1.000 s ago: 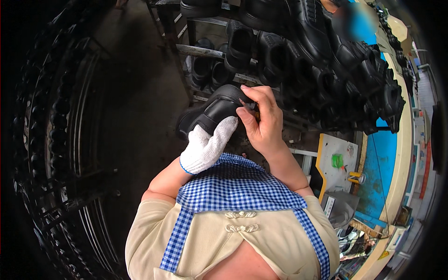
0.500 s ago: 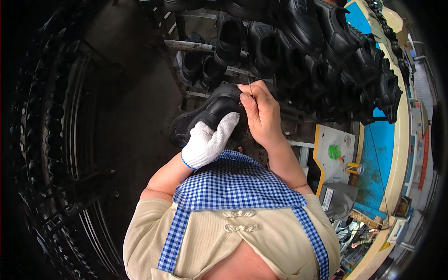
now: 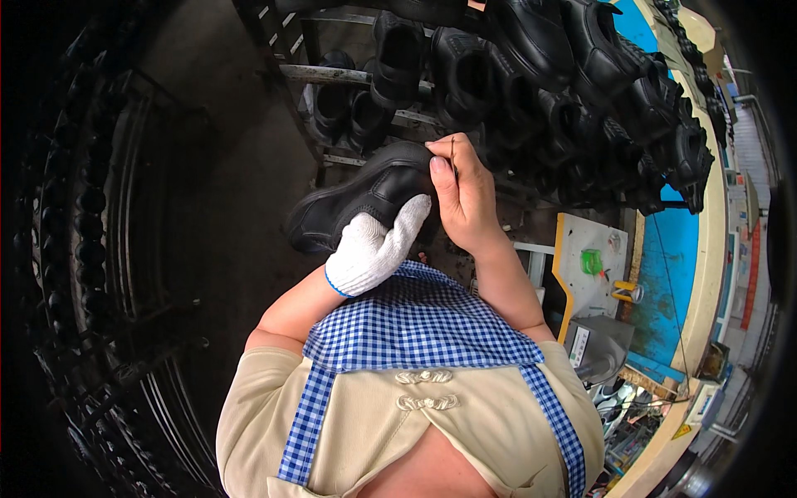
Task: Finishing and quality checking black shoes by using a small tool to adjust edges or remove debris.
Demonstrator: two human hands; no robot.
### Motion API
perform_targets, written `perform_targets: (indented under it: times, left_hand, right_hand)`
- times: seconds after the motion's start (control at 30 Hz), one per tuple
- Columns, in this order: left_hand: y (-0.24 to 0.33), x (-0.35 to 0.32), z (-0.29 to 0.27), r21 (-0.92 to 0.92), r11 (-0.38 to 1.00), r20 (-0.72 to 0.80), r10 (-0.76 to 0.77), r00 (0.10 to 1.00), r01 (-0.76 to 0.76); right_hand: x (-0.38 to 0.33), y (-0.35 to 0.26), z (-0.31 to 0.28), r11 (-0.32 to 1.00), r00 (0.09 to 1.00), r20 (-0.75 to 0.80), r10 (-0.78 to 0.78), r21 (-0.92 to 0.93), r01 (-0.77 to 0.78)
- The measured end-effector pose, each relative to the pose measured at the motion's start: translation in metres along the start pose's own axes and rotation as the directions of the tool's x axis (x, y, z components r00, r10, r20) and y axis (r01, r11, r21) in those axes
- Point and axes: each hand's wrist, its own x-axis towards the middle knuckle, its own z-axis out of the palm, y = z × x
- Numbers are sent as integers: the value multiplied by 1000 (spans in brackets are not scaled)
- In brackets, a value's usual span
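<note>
A black leather shoe [image 3: 340, 204] lies tilted in front of my chest. My left hand [image 3: 367, 253], in a white knit glove, is wrapped round its opening, with the thumb pointing toward my other hand. My bare right hand [image 3: 469, 197] is at the shoe's far right end, fingertips beside the sole edge. Between its thumb and forefinger is pinched a thin, dark, stick-like tool [image 3: 453, 151]; its exact kind is too small to make out. The glove hides the inside of the shoe.
Ahead stands a rack [image 3: 332, 73] carrying many black shoes [image 3: 465, 76]. More dark racks [image 3: 124, 249] line the left side. At my right are a small white table [image 3: 591, 236] holding a green container [image 3: 592, 262], and a blue-topped bench [image 3: 664, 282] with a pale edge.
The shoe has turned a little, so more of its side and upper shows. Its left end sits slightly farther left. Both hands keep their grips, and the thin tool has tipped slightly.
</note>
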Motion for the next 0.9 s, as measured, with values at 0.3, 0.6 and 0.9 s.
perform_targets:
  times: [0.3, 0.6, 0.9]
  left_hand:
    - [-2, 4, 2, -44, 996, 24, -77, 997, 78]
    - [-8, 5, 9, -157, 971, 100, -167, 981, 181]
    - [-12, 6, 17, -107, 972, 152, -190, 970, 207]
  right_hand:
    - [0, 13, -2, 997, 1000, -10, 21, 79, -21]
    - [2, 18, -27, 993, 987, 106, 118, -27, -116]
    - [-26, 4, -60, 965, 984, 120, -133, -209, 156]
